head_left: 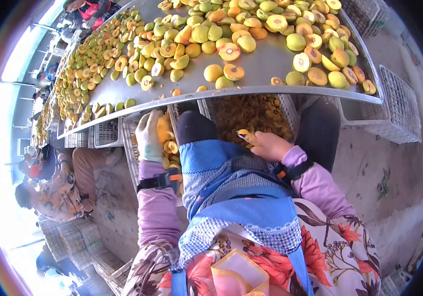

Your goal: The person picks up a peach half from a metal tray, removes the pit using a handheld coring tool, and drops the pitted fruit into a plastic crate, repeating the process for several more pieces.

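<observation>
My left hand (148, 132), in a pale glove, reaches over a crate of pitted peach halves (171, 147) just under the table's front edge. Its fingers look loosely apart, and an orange peach half (163, 129) lies right beside the palm. Between my knees, my right hand (269, 146) is bare and closed on a small metal pitting tool (245, 138). A bit of orange flesh shows at the tool's tip. Below it stands a crate filled with brownish pits and scraps (241, 114). Most of the tool's handle is hidden in my fist.
A metal table (187, 84) spreads out in front, heaped with green and yellow peach halves (199, 33). White plastic crates (401, 106) stand at the right and below the table. On the left, a seated person (56, 197) in patterned clothing is near stacked crates (71, 239).
</observation>
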Available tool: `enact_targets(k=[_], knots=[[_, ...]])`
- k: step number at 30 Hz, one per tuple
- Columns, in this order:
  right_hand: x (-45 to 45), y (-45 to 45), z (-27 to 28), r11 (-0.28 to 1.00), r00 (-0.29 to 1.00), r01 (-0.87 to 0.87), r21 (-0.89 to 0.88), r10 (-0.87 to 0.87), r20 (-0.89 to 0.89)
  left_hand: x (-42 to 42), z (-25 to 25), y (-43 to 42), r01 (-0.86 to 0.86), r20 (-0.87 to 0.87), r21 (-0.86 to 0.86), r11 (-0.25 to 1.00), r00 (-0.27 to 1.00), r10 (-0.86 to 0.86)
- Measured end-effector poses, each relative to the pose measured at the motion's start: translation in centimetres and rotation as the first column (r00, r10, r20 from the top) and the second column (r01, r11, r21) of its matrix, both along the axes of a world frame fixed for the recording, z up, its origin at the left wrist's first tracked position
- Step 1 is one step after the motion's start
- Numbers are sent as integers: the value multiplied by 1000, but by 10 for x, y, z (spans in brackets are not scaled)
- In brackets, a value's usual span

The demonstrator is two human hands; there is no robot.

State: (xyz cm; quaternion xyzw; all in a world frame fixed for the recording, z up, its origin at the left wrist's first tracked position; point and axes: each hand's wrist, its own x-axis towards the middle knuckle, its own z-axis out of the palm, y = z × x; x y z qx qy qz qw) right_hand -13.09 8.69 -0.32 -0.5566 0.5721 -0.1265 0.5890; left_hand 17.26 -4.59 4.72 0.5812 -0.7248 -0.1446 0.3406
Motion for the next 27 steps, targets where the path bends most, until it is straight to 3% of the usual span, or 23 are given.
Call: enact_targets(k=[1,3,5,7,9,11,12,13,15,18,20,21,22,23,25,27], knots=[[4,1,-16,991,951,1,-131,-42,-306,12,6,-4,-202,-94,238,950,969,230],[5,-2,-28,972,956,20,-233,-87,-281,41,-20,-38,-219,307,107,970,935,177],[7,-6,-27,973,951,28,-228,-96,-292,6,-20,-67,-21,107,245,969,994,-6],[6,-13,-29,970,940,8,-245,-91,-329,-67,9,-74,112,158,331,937,972,-172],[4,-13,-40,963,921,-26,-267,-81,-381,-120,-7,-100,208,308,344,916,896,-319],[1,-17,-36,958,908,92,-273,-193,-372,-151,-28,-116,376,437,335,864,750,-496],[0,-18,-35,949,897,154,-275,-251,-365,-159,-30,-130,485,327,438,757,698,-637],[-2,-17,-37,923,919,184,-337,-284,-274,-162,-30,-142,432,302,521,736,713,-633],[-2,-14,-44,857,945,250,-451,-318,-81,-160,-32,-151,486,326,523,700,645,-691],[3,-15,-44,808,950,224,-546,-306,-63,-154,-43,-147,415,537,365,834,638,-552],[2,-16,-15,903,869,424,-71,-384,312,-140,-54,-150,327,213,347,879,885,-414],[2,-16,4,885,760,422,195,-463,456,-135,-57,-148,281,32,355,891,949,-312],[1,-14,19,882,744,433,183,-465,479,-138,-22,-121,323,-470,518,792,881,-52],[2,-12,33,880,728,443,175,-466,503,-128,-27,-115,512,-802,490,705,583,133],[10,-11,41,880,725,468,77,-433,535,-122,-15,-78,663,-914,405,630,309,262],[22,-14,37,862,754,496,-104,-368,545,-124,-3,-37,659,-913,407,632,263,313]])
